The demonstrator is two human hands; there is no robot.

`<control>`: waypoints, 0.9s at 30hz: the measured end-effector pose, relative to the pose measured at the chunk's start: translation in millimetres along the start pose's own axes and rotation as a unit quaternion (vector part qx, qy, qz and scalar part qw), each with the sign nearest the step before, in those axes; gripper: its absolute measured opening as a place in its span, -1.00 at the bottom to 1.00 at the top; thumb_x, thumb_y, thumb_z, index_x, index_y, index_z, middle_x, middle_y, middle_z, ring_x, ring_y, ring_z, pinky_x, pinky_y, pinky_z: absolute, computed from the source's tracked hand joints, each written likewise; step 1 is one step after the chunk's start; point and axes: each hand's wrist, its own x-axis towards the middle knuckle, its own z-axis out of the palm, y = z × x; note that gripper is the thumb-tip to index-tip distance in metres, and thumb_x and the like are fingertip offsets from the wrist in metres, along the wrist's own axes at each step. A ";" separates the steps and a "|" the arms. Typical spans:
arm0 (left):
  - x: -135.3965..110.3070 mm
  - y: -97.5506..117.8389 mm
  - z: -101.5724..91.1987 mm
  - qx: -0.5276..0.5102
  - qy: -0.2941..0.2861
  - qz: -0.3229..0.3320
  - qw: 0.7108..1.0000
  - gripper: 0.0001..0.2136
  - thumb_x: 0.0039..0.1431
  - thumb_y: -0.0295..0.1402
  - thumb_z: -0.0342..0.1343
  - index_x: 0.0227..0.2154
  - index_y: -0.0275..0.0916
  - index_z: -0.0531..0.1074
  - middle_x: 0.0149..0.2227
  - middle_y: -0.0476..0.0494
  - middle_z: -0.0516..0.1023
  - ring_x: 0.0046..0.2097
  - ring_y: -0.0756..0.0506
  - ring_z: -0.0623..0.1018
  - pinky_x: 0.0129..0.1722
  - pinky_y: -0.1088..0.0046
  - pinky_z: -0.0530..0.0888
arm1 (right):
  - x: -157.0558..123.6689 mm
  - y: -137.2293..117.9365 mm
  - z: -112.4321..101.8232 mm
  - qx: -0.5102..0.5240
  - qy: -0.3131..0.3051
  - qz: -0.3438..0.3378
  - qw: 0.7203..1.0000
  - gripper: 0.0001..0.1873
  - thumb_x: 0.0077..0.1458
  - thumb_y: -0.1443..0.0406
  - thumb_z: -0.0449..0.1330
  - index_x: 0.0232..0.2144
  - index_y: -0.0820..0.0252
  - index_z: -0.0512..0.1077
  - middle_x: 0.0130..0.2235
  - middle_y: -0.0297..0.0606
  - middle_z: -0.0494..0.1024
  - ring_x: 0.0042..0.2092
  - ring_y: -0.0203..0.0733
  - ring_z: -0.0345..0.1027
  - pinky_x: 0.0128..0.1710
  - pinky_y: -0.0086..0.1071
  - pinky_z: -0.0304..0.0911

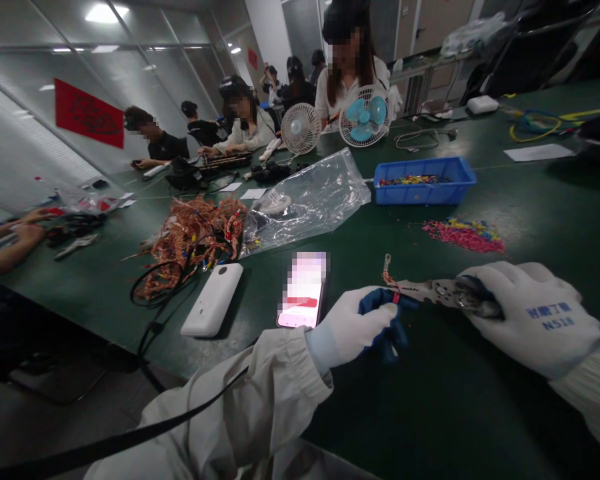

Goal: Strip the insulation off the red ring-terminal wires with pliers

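Note:
Both my hands wear white gloves with blue fingertips. My right hand (pixel 533 317) is closed round the handles of a metal wire stripper (pixel 430 291) whose jaws point left. My left hand (pixel 363 325) pinches a short wire (pixel 389 273) with bare copper strands at its end, held in the stripper's jaws. Both hands hover just above the dark green table (pixel 430 400), near its front edge.
A phone (pixel 303 291) and a white power bank (pixel 213 299) lie left of my hands. Behind them are a pile of copper wires (pixel 195 237), a clear plastic bag (pixel 310 200), a blue bin (pixel 424 180) and coloured insulation scraps (pixel 464 235). Other people sit along the far side.

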 end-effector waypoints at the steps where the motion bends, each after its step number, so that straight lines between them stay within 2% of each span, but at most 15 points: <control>1: 0.0 -0.5 0.0 0.001 0.002 -0.001 1.000 -0.70 0.36 -0.20 0.25 0.01 -0.28 0.50 -0.35 -0.06 0.59 -0.35 -0.05 0.63 -0.21 0.33 0.59 | 0.7 -0.4 -0.6 0.001 -0.002 0.003 1.000 -0.53 0.06 -0.02 -0.01 -0.20 0.05 0.54 -0.17 -0.10 0.66 -0.13 0.19 0.44 -0.22 0.06 0.36; 5: 1.2 -2.1 0.7 -0.002 0.000 -0.003 1.000 -0.69 0.35 -0.20 0.25 0.02 -0.30 0.50 -0.35 -0.07 0.59 -0.36 -0.06 0.63 -0.28 0.36 0.59 | 4.7 0.0 -3.3 0.009 -0.017 0.003 1.000 -0.56 0.02 -0.02 0.00 -0.26 0.04 0.54 -0.23 -0.13 0.66 -0.18 0.15 0.43 -0.22 0.03 0.35; 10: 3.1 -2.5 2.2 -0.018 -0.015 0.014 1.000 -0.63 0.32 -0.18 0.27 0.04 -0.34 0.48 -0.40 -0.05 0.57 -0.41 -0.05 0.61 -0.39 0.42 0.58 | 10.5 2.2 -8.2 0.026 -0.065 0.006 0.998 -0.57 -0.05 -0.05 0.02 -0.33 0.00 0.54 -0.26 -0.15 0.67 -0.21 0.12 0.43 -0.24 0.02 0.34; 15: 2.3 1.8 3.5 -0.012 -0.017 0.013 1.000 -0.70 0.32 -0.23 0.25 -0.01 -0.32 0.49 -0.39 -0.04 0.56 -0.41 -0.05 0.61 -0.40 0.40 0.59 | 12.5 0.6 -13.1 0.029 -0.096 0.013 0.995 -0.58 -0.05 -0.04 0.01 -0.36 0.00 0.55 -0.31 -0.16 0.66 -0.25 0.09 0.43 -0.24 0.01 0.33; 19: 2.3 0.4 2.6 0.012 -0.002 0.015 1.000 -0.73 0.35 -0.25 0.23 0.00 -0.30 0.50 -0.37 -0.04 0.58 -0.39 -0.05 0.63 -0.31 0.37 0.60 | 9.5 1.2 -9.2 0.020 -0.063 0.001 0.998 -0.59 -0.03 -0.01 0.00 -0.36 0.01 0.55 -0.32 -0.16 0.65 -0.26 0.10 0.43 -0.26 0.01 0.34; 23: 1.9 -0.9 1.4 0.010 -0.004 0.017 1.000 -0.75 0.36 -0.26 0.23 -0.01 -0.29 0.51 -0.34 -0.04 0.58 -0.36 -0.04 0.63 -0.26 0.35 0.61 | 4.0 1.9 -1.9 0.000 -0.002 -0.015 1.000 -0.55 0.02 0.00 0.00 -0.25 0.04 0.56 -0.21 -0.12 0.67 -0.19 0.16 0.44 -0.25 0.03 0.36; 27: 0.6 4.1 1.7 0.008 -0.006 -0.004 1.000 -0.77 0.36 -0.27 0.23 -0.04 -0.29 0.51 -0.32 -0.05 0.57 -0.35 -0.04 0.63 -0.30 0.36 0.63 | 0.2 0.6 1.6 -0.024 0.030 -0.021 0.999 -0.53 0.09 0.01 -0.03 -0.15 0.03 0.54 -0.13 -0.10 0.66 -0.13 0.20 0.44 -0.26 0.04 0.35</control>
